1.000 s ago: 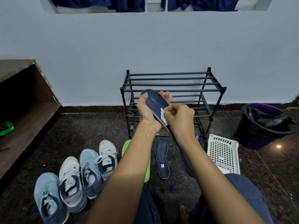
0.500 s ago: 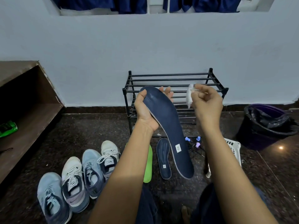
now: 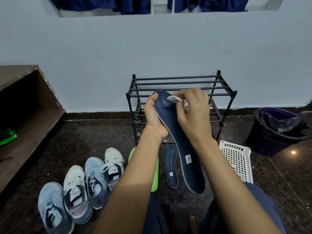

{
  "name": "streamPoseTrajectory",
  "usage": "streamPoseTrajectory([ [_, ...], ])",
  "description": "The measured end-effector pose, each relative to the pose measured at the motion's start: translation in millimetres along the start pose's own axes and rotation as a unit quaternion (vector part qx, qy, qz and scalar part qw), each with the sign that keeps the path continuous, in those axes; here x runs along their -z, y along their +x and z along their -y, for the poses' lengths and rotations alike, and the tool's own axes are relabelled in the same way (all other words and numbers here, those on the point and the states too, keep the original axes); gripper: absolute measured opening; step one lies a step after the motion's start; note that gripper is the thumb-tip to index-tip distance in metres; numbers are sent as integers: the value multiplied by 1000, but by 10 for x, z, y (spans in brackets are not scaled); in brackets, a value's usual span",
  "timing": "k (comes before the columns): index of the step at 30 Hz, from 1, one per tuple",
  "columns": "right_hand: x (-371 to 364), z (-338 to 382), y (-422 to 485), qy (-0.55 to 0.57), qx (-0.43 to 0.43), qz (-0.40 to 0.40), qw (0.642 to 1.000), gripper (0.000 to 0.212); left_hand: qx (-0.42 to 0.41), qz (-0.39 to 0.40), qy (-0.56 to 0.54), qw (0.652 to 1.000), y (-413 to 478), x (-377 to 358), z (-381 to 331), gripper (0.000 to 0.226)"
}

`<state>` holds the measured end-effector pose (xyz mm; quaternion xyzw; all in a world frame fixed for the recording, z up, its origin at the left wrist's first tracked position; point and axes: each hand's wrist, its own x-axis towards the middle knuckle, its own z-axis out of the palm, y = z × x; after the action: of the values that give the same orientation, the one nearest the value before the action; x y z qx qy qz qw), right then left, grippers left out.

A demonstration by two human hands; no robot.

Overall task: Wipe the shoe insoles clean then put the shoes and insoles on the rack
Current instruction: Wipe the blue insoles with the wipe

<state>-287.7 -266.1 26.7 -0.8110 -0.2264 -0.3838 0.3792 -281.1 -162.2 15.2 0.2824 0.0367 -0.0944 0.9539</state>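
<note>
Navy insole [image 3: 183, 146], grey-edged, small white heel label, toe end up.

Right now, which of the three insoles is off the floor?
The long navy-blue insole, held by the left hand; the green insole and small navy insole lie flat.

On the dark speckled floor [image 3: 84, 141] at right, white perforated plastic basket [image 3: 236, 159]; beyond it, nearer the wall, purple bin [image 3: 270, 144] lined with a black bag [image 3: 280, 122]. Along the left, brown wooden shelf unit [image 3: 30, 132], bright green item [image 3: 7, 136] on its lower board. Behind, pale blue wall [image 3: 152, 48]; above it, dark blue curtains [image 3: 101, 4].
</note>
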Motion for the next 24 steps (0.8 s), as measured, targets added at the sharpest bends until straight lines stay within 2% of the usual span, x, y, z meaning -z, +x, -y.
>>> streamPoseTrajectory([
  [4, -70, -30, -58, -1, 44, 113, 993, 12, -16, -5, -11, 1000, -1, 7, -13, 61],
  [7, -24, -5, -102, 20, 20, 190, 981, 13, -24, -13, -31, 999, 28, 33, -33, 52],
  [9, 7, 17, -114, 20, -4, 173, 985, 9, -20, -13, -44, 999, 36, 24, -32, 52],
  [13, -4, 76, -110, -15, -32, 85, 996, 4, -6, -3, -42, 999, 23, -15, -3, 52],
  [15, -29, 115, -117, -10, -44, 95, 994, 4, -10, -1, -36, 999, 21, -22, 31, 51],
  [17, -5, 140, -111, 42, -69, 123, 989, 9, -20, 8, -48, 999, 30, -19, 41, 52],
  [21, 99, 78, -66, 129, -143, 215, 957, 20, -37, 23, -74, 996, 69, 11, -20, 52],
  [24, 67, 61, -67, 155, -177, 179, 955, 18, -13, 28, -63, 998, 64, -11, 11, 53],
])
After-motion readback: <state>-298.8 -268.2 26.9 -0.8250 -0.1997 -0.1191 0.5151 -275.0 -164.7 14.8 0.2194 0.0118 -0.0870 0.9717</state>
